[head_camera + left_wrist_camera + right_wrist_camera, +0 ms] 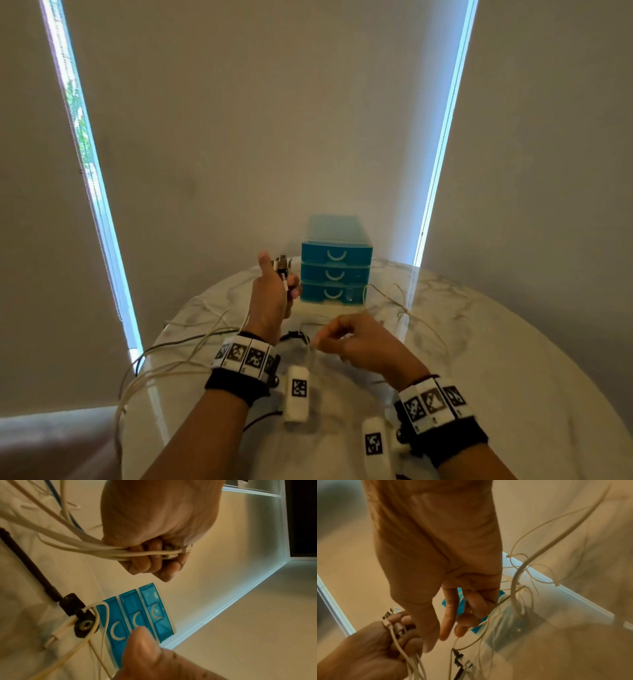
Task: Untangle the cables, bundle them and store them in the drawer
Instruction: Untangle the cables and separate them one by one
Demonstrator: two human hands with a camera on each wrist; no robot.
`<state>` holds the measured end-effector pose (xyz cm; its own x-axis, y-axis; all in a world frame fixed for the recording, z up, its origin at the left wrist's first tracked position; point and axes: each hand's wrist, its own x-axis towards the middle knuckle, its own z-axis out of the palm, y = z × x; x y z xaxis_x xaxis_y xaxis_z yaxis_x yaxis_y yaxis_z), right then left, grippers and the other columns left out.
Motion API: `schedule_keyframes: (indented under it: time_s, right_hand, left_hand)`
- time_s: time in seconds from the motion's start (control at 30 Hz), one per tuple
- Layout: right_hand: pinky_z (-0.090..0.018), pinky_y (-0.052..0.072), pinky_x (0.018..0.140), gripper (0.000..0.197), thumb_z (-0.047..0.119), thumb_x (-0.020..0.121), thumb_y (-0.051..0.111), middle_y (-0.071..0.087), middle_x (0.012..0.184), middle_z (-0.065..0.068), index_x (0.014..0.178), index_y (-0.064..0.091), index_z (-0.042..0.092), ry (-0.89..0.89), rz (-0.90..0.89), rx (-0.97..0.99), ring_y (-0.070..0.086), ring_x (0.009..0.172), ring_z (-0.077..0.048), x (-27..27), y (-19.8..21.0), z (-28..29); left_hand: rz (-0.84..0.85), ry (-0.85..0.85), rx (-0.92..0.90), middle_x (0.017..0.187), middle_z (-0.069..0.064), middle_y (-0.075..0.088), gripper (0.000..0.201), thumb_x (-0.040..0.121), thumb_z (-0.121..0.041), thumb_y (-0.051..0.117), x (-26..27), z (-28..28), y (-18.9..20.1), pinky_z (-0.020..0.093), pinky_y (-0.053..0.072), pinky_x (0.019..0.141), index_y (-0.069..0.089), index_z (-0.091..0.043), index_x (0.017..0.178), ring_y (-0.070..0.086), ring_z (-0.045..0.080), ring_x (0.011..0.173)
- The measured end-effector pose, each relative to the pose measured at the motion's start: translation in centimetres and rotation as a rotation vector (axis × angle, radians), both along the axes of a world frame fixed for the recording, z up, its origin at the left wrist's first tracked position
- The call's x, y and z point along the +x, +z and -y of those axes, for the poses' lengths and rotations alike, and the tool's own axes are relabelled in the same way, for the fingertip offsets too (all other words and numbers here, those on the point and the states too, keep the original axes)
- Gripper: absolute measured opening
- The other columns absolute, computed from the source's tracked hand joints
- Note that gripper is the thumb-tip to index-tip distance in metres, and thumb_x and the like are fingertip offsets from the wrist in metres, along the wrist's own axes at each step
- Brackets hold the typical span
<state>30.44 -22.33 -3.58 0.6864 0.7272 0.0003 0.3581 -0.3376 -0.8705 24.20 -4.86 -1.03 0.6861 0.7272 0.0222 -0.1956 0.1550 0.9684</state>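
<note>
My left hand point(274, 298) is raised above the table and grips a bunch of white cables point(82, 545) in a fist, their plug ends point(281, 263) sticking up past the thumb. The cables trail down and left over the table edge point(164, 373). My right hand point(349, 339) hovers low in front of the drawers, its curled fingers point(465, 619) hooking one thin white cable point(481, 638). A black cable with a black connector point(80, 615) lies tangled with white leads between my hands. The blue drawer unit point(335, 270) stands behind, all three drawers closed.
The round white marble table point(479, 359) stands against a beige wall. More loose thin white cables point(400, 301) lie right of the drawer unit. The black cable point(171, 346) runs off the table's left edge.
</note>
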Motion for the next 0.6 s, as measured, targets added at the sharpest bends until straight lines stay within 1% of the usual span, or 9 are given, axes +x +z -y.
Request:
schedule_keyframes:
  time_s: [0.03, 0.1, 0.17, 0.23, 0.27, 0.33, 0.4, 0.53, 0.6]
  right_hand:
    - [-0.017, 0.051, 0.071, 0.025, 0.042, 0.087, 0.088, 0.079, 0.091, 0.01, 0.099, 0.08, 0.022, 0.003, 0.033, -0.055, 0.071, 0.084, -0.002, -0.2, -0.1, 0.0]
    - [-0.014, 0.05, 0.066, 0.037, 0.051, 0.083, 0.089, 0.078, 0.09, 0.009, 0.102, 0.076, 0.021, 0.002, 0.036, -0.125, 0.071, 0.078, 0.0, -0.6, -0.4, -0.1]
    - [-0.015, 0.051, 0.059, 0.034, 0.04, 0.086, 0.089, 0.079, 0.085, 0.006, 0.105, 0.072, 0.017, 0.04, -0.056, -0.145, 0.07, 0.065, 0.001, -1.4, -0.8, -0.3]
    - [-0.025, 0.052, 0.056, 0.027, 0.022, 0.091, 0.086, 0.081, 0.084, 0.0, 0.109, 0.07, 0.01, 0.07, -0.14, -0.098, 0.07, 0.063, -0.006, -2.0, -1.1, -0.6]
    - [-0.028, 0.053, 0.056, 0.025, 0.016, 0.092, 0.084, 0.082, 0.086, -0.003, 0.111, 0.07, 0.005, 0.059, -0.156, -0.024, 0.071, 0.065, -0.009, -2.0, -1.1, -0.6]
    - [-0.031, 0.058, 0.063, 0.022, 0.009, 0.094, 0.08, 0.083, 0.093, -0.007, 0.111, 0.07, -0.001, -0.037, -0.191, 0.221, 0.077, 0.075, -0.015, -1.4, -0.6, -0.4]
    - [-0.03, 0.062, 0.07, 0.023, 0.01, 0.096, 0.078, 0.083, 0.098, -0.011, 0.114, 0.07, -0.001, -0.166, -0.28, 0.506, 0.08, 0.089, -0.021, -0.2, 0.2, 0.5]
    - [-0.022, 0.062, 0.07, 0.022, 0.007, 0.098, 0.074, 0.08, 0.105, -0.012, 0.119, 0.071, 0.003, -0.321, -0.68, 1.038, 0.078, 0.094, -0.019, 2.9, 0.4, 3.5]
    - [-0.019, 0.062, 0.069, 0.022, 0.007, 0.098, 0.074, 0.077, 0.114, -0.015, 0.119, 0.071, 0.004, -0.354, -0.813, 1.183, 0.079, 0.098, -0.019, 4.0, 0.0, 4.9]
  left_hand:
    - [-0.003, 0.0, 0.006, 0.056, -0.002, 0.055, 0.074, 0.107, -0.074, 0.015, 0.0, -0.1, 0.0, 0.026, 0.02, 0.045, 0.05, -0.026, 0.063, 0.033, 0.01, 0.044]
    - [0.015, -0.009, -0.02, 0.056, 0.001, 0.057, 0.074, 0.108, -0.072, 0.014, 0.1, -0.1, 0.1, 0.027, 0.026, 0.045, 0.047, -0.024, 0.063, 0.039, 0.012, 0.043]
    - [0.08, -0.038, -0.071, 0.053, -0.002, 0.05, 0.07, 0.109, -0.07, 0.016, 0.2, 0.1, 0.1, 0.031, 0.031, 0.052, 0.047, -0.022, 0.068, 0.041, 0.012, 0.041]
    - [0.136, -0.081, -0.092, 0.055, -0.004, 0.042, 0.068, 0.109, -0.071, 0.017, 0.1, 0.4, 0.2, 0.03, 0.029, 0.049, 0.048, -0.021, 0.074, 0.034, 0.01, 0.039]
    - [0.148, -0.107, -0.09, 0.056, -0.004, 0.038, 0.069, 0.107, -0.074, 0.017, 0.0, 0.4, 0.2, 0.027, 0.026, 0.045, 0.048, -0.021, 0.075, 0.03, 0.009, 0.038]
    - [0.14, -0.131, -0.065, 0.054, -0.005, 0.034, 0.076, 0.102, -0.08, 0.013, -0.1, 0.2, 0.2, 0.023, 0.018, 0.04, 0.05, -0.02, 0.073, 0.025, 0.007, 0.038]
    - [0.112, -0.109, -0.036, 0.051, -0.007, 0.034, 0.081, 0.099, -0.083, 0.011, -0.2, -0.2, 0.3, 0.022, 0.017, 0.04, 0.054, -0.019, 0.075, 0.024, 0.006, 0.039]
    - [0.052, -0.097, 0.058, 0.052, -0.008, 0.035, 0.088, 0.09, -0.093, 0.008, -0.6, -0.1, 0.7, 0.024, 0.019, 0.043, 0.058, -0.02, 0.079, 0.026, 0.008, 0.044]
    - [0.001, -0.103, 0.163, 0.056, -0.007, 0.037, 0.095, 0.084, -0.099, 0.014, -0.8, 0.3, 1.0, 0.025, 0.023, 0.046, 0.063, -0.018, 0.085, 0.028, 0.01, 0.049]
